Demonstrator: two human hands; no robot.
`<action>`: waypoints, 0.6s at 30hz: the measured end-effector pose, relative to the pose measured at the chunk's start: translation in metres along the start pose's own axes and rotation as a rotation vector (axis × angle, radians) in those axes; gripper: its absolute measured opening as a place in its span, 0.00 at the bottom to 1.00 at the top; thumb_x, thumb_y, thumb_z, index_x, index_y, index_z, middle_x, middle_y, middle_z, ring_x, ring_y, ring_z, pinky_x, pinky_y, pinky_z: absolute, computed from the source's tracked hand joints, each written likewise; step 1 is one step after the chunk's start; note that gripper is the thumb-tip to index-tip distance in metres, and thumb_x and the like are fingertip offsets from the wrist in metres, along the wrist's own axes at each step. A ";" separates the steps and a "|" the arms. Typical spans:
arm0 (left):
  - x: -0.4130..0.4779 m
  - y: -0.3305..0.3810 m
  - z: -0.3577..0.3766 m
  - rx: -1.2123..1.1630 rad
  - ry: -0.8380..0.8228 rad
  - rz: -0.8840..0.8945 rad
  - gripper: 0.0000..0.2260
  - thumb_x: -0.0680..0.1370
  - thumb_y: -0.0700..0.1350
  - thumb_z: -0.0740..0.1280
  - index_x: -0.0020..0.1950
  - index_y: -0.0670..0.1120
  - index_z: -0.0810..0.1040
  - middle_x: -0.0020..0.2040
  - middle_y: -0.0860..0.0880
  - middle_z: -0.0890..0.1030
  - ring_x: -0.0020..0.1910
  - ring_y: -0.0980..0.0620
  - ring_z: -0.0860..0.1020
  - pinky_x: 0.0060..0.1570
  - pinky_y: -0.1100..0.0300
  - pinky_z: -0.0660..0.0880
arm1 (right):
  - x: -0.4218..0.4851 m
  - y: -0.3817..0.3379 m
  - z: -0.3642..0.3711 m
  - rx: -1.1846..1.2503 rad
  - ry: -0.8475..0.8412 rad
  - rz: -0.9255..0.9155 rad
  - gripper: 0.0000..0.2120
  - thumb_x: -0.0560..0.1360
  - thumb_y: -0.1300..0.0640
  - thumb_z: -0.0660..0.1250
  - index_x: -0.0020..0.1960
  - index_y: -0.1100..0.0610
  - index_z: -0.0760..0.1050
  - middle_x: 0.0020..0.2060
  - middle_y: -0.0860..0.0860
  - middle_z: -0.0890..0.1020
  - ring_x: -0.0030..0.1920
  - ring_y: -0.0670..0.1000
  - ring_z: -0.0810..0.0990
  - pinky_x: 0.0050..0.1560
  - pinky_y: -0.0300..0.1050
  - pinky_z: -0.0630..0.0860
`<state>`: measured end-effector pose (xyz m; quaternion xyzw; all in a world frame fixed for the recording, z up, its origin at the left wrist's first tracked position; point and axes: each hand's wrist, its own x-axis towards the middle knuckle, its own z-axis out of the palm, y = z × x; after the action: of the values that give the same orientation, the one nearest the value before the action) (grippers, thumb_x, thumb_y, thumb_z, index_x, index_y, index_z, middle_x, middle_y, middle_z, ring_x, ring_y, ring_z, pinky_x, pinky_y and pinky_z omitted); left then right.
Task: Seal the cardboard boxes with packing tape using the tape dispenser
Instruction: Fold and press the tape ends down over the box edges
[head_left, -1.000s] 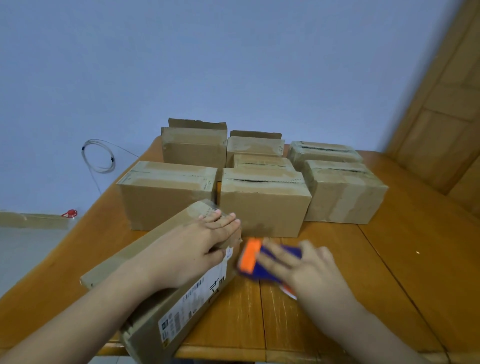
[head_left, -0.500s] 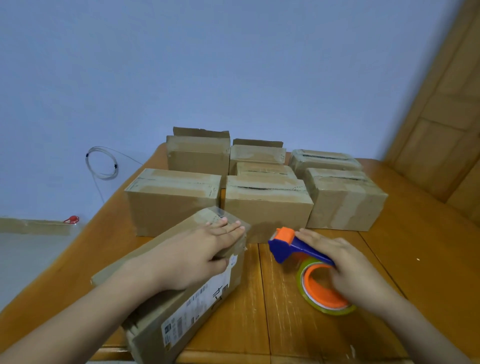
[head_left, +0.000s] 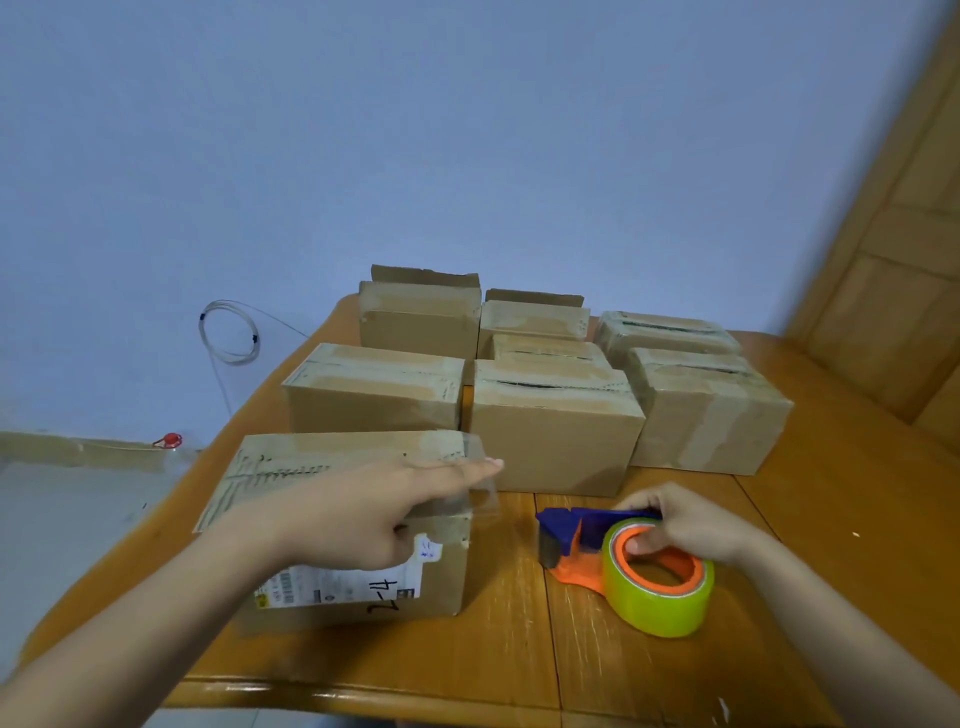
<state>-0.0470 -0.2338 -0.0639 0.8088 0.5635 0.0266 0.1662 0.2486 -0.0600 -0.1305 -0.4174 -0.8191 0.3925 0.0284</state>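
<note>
Just right of my left hand (head_left: 374, 512): tape dispenser (head_left: 587, 540) on desk (head_left: 519, 665), cutter end facing box (head_left: 332, 587). Right hand (head_left: 685, 525) curled round it. Left hand flat, fingers straight, pressing box top. Box long axis runs left-right. I judge right hand nearer dispenser.

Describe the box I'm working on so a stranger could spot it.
On the wooden table, find the near left corner, before the cluster of cardboard boxes. The box under the left hand alone shows a white shipping label with black handwriting.
</note>
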 end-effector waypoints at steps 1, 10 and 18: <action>-0.001 0.001 0.001 -0.022 0.030 -0.003 0.39 0.79 0.40 0.64 0.72 0.68 0.41 0.63 0.78 0.55 0.51 0.85 0.60 0.48 0.83 0.61 | 0.002 0.001 0.001 -0.054 0.033 -0.008 0.14 0.70 0.66 0.72 0.50 0.49 0.80 0.45 0.46 0.83 0.44 0.41 0.81 0.44 0.32 0.74; 0.009 -0.001 0.021 0.059 0.286 -0.122 0.35 0.77 0.62 0.62 0.79 0.55 0.49 0.77 0.61 0.47 0.72 0.68 0.46 0.65 0.72 0.46 | 0.002 -0.015 0.018 -0.514 0.298 -0.090 0.25 0.73 0.67 0.63 0.65 0.46 0.74 0.62 0.41 0.74 0.66 0.44 0.68 0.68 0.44 0.66; 0.007 -0.010 0.026 0.020 0.259 -0.109 0.33 0.78 0.60 0.62 0.78 0.54 0.52 0.77 0.60 0.49 0.70 0.70 0.44 0.68 0.73 0.42 | -0.013 -0.061 0.058 0.013 0.684 -0.421 0.18 0.75 0.70 0.63 0.53 0.49 0.81 0.54 0.39 0.78 0.58 0.36 0.73 0.56 0.24 0.66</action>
<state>-0.0479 -0.2300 -0.0923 0.7683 0.6236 0.1161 0.0854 0.1948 -0.1257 -0.1260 -0.3469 -0.8273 0.2218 0.3822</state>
